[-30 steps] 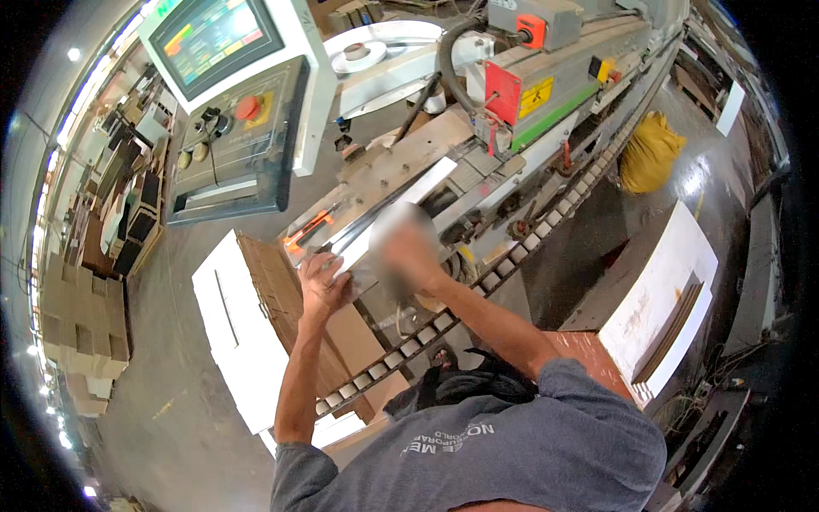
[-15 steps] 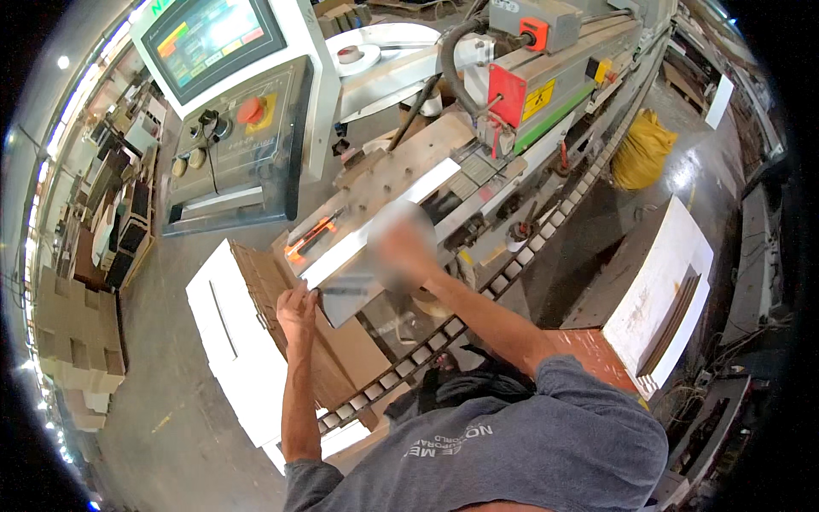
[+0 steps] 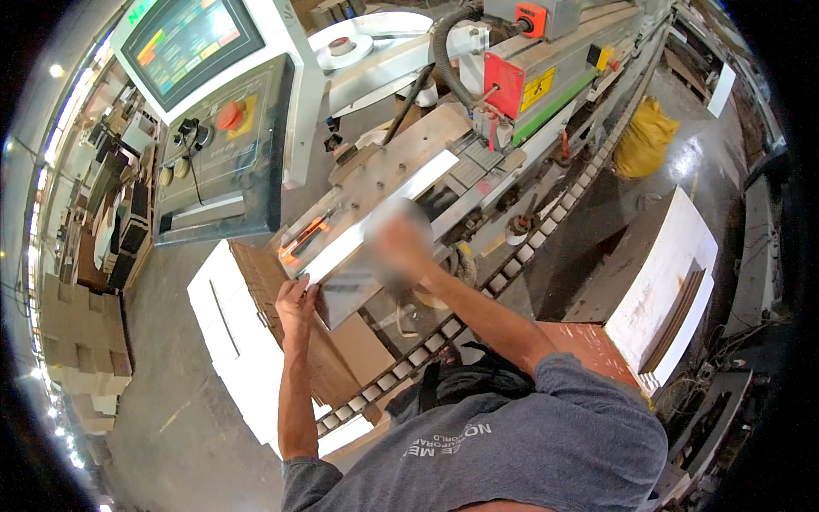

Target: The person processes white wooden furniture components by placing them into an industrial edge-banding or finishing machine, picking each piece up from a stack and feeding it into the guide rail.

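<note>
A long narrow white board [image 3: 384, 218] lies slantwise along the bed of a machine. My left hand [image 3: 296, 300] is at its near left end, the fingers bent and closed around the corner. Farther along, my right hand [image 3: 399, 243] reaches over the near side of the board; a blur covers its fingers, so its grip cannot be made out. Between the hands, a grey shiny plate [image 3: 345, 294] shows below the board's near edge. An orange-and-black cutter-like tool [image 3: 304, 241] rests on the bed just beyond the board.
At the left stands a control panel [image 3: 223, 145] with a screen and red button. A red-ended machine head [image 3: 503, 85] is beyond the board. A roller chain track [image 3: 499, 280] runs diagonally near me. White-faced panels [image 3: 235, 333] are at lower left, a yellow sack [image 3: 647, 141] at right.
The view has shifted slightly, with the control panel now farther left. Both hands stay in nearly the same places at the board.
</note>
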Available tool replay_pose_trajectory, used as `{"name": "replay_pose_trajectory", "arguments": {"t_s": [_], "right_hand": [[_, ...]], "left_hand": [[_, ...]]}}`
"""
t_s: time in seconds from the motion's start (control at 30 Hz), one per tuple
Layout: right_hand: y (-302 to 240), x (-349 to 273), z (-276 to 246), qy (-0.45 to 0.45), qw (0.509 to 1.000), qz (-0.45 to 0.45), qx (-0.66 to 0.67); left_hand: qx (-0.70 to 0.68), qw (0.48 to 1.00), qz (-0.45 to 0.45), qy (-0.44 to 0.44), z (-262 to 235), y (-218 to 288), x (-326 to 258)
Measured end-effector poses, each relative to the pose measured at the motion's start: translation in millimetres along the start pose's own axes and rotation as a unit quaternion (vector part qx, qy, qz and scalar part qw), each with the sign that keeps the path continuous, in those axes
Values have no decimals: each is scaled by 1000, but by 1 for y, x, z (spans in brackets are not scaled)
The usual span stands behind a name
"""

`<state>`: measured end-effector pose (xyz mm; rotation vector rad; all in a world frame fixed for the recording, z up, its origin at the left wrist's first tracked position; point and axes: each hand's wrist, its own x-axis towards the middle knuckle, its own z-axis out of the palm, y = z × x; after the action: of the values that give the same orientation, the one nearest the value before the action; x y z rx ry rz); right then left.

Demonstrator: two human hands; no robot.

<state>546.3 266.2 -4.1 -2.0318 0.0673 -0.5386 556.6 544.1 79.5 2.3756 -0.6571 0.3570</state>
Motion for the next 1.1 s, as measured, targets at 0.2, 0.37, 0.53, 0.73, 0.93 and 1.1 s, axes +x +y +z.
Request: {"name": "replay_pose_trajectory", "arguments": {"t_s": [0.2,0.37,0.53,0.73,0.93,1.1], "right_hand": [[50,13,-4,12,999,-39,-23],[-20,22,-62,10,982,106,154],[4,39,-101,17,986,129,108],[46,51,-140,84,984,83,133],[30,49,-190,119,979,80,144],[-5,-17,-249,207,978,18,0]], "left_hand": [[-10,1000,9,1,23,19,19],[16,999,24,20,38,20,21],[3,1000,22,17,61,60,42],[-48,996,71,16,102,92,71],[-13,997,68,-17,149,105,93],[-37,980,191,36,190,85,120]]}}
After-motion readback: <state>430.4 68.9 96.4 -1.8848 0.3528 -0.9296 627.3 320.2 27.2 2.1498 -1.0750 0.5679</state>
